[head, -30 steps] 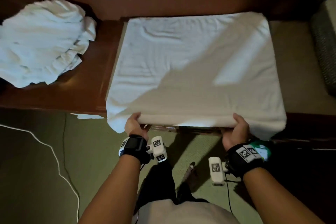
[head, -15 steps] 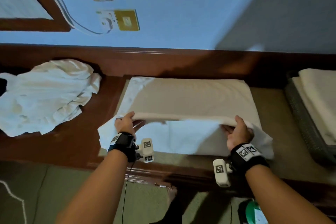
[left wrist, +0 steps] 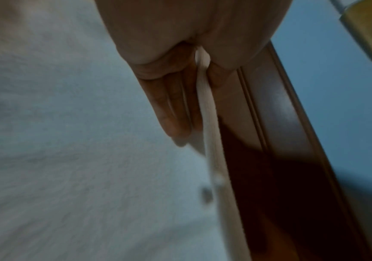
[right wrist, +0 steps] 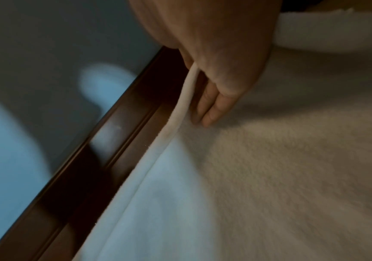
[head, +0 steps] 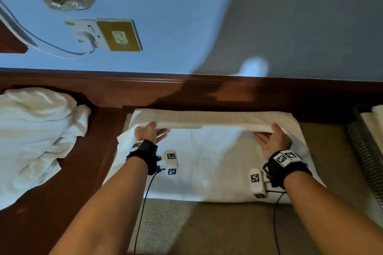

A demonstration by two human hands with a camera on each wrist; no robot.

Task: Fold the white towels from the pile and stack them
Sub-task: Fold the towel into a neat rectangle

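From the head view, one towel (head: pixel 207 163) is lying on the wooden ledge (head: pixel 87 172), with a rumpled pile (head: pixel 35 132) sitting to its left and a basket (head: pixel 366 151) to its right. The left hand (head: pixel 146 133) and right hand (head: pixel 273 141) are each pinching the towel's raised edge.

From the left wrist, the thumb and fingers (left wrist: pixel 176 98) are pinching the hem (left wrist: pixel 209 114).

From the right wrist, the fingers (right wrist: pixel 214 106) are lying together under the hem (right wrist: pixel 180 109).

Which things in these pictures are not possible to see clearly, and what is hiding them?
- Far edge of the flat white towel: head view, covered by its lifted hem, pinched by the left hand and the right hand.
- Crumpled white towel pile: head view, cut by the left edge.
- Dark mesh basket: head view, cut by the right edge; contents unclear.
- Towel texture: left wrist view, blurred.
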